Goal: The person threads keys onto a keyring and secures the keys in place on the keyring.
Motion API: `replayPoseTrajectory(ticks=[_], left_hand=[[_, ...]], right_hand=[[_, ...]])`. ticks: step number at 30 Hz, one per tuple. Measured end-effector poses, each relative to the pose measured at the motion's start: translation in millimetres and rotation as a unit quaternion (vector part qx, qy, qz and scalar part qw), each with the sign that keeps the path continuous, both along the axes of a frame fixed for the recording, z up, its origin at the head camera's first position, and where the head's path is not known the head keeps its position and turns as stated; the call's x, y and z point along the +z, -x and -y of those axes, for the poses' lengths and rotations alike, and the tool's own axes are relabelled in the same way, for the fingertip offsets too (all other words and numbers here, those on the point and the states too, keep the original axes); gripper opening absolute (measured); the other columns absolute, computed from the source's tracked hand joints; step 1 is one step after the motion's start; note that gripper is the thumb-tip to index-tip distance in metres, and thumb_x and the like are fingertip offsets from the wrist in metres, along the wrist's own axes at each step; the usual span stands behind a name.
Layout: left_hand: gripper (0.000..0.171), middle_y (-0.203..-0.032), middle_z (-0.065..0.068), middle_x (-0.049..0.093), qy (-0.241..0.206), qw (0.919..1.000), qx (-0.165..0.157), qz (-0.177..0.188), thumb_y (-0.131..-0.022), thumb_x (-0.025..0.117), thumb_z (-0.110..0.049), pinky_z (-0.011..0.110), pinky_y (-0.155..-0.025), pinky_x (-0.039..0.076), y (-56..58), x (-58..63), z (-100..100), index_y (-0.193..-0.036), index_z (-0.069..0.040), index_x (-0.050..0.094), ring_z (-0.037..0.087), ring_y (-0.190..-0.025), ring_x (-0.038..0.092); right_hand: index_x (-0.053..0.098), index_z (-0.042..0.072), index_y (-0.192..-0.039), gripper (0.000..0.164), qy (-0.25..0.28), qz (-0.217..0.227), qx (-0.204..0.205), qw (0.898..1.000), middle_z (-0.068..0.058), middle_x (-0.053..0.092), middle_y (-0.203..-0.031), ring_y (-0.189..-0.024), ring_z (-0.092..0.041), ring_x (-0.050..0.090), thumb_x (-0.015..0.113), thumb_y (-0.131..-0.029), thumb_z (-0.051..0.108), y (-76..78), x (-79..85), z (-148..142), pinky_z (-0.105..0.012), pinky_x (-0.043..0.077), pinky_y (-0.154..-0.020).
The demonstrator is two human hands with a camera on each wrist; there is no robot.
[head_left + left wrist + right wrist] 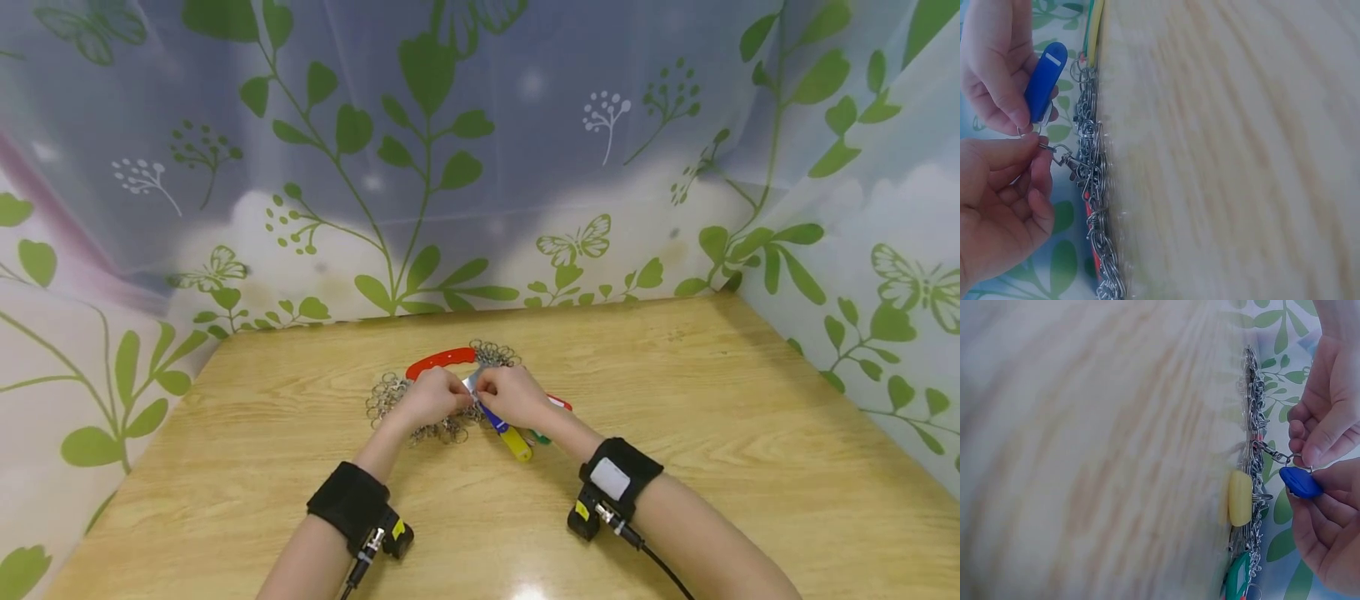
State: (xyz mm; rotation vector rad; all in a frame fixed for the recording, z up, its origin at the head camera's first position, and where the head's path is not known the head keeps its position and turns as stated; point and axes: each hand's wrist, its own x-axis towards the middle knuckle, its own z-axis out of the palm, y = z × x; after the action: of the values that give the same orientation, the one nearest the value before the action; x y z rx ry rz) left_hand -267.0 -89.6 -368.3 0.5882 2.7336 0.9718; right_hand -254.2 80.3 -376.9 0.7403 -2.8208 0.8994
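Note:
Both hands meet over a pile of metal key rings on the table. My left hand (433,398) pinches a split ring between thumb and forefinger; a swivel clasp (1071,161) hangs linked to it, leading down toward the pile. Close against it, my right hand (516,396) pinches the small ring end of a blue key tag (1046,81), fingertips right at the left hand's. In the right wrist view the blue tag lies along the right fingers, just beneath the split ring. The fingertips partly hide where the two rings meet.
Heaped key rings with clasps (386,396) spread around the hands. A red curved handle (441,361) lies behind the left hand. Yellow (517,444), green (540,437) and red (561,403) tags lie by the right hand. A leaf-printed curtain (480,208) borders the wooden table (720,417).

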Motion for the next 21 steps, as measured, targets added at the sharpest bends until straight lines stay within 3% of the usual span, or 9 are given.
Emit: replayPoseTrajectory(ticks=[4,9,16,21], left_hand=[[0.022,-0.053,0.001,0.050,-0.004,1.0000,0.007,0.004,-0.090,0.060,-0.014,0.023,-0.047,0.029,-0.6,-0.9,-1.4,-0.076,-0.003,0.071,0.010,-0.046,0.036],[0.023,-0.059,0.008,0.057,-0.005,0.9999,0.015,-0.004,-0.091,0.060,-0.017,0.024,-0.046,0.028,-1.7,-1.7,-1.4,-0.076,-0.003,0.070,0.011,-0.046,0.037],[0.012,-0.072,0.003,0.066,0.001,0.9999,-0.004,-0.013,-0.086,0.065,-0.014,0.023,-0.053,0.036,-3.3,-5.1,3.2,-0.086,-0.006,0.075,0.010,-0.054,0.045],[0.015,-0.065,0.007,0.063,-0.012,0.9997,-0.008,-0.018,-0.087,0.063,-0.012,0.023,-0.049,0.033,-1.7,-3.2,4.3,-0.080,-0.004,0.074,0.010,-0.048,0.040]], right_hand=[[0.068,0.007,-0.089,0.008,0.004,0.006,0.005,1.000,-0.001,0.064,-0.078,-0.062,-0.008,0.056,0.060,-0.089,0.010,-0.7,0.6,0.5,-0.023,0.046,-0.058],[0.068,0.006,-0.090,0.009,0.011,0.006,0.008,1.000,-0.001,0.064,-0.077,-0.059,-0.008,0.054,0.059,-0.090,0.009,-0.8,0.8,1.5,-0.023,0.045,-0.056],[0.068,0.005,-0.090,0.008,0.012,0.017,0.000,1.000,-0.004,0.065,-0.082,-0.069,-0.013,0.059,0.060,-0.088,0.007,0.0,0.5,1.2,-0.027,0.048,-0.063],[0.067,0.006,-0.088,0.007,0.008,0.011,-0.002,1.000,-0.003,0.066,-0.081,-0.071,-0.014,0.060,0.061,-0.088,0.008,2.8,0.9,1.5,-0.027,0.048,-0.064]])
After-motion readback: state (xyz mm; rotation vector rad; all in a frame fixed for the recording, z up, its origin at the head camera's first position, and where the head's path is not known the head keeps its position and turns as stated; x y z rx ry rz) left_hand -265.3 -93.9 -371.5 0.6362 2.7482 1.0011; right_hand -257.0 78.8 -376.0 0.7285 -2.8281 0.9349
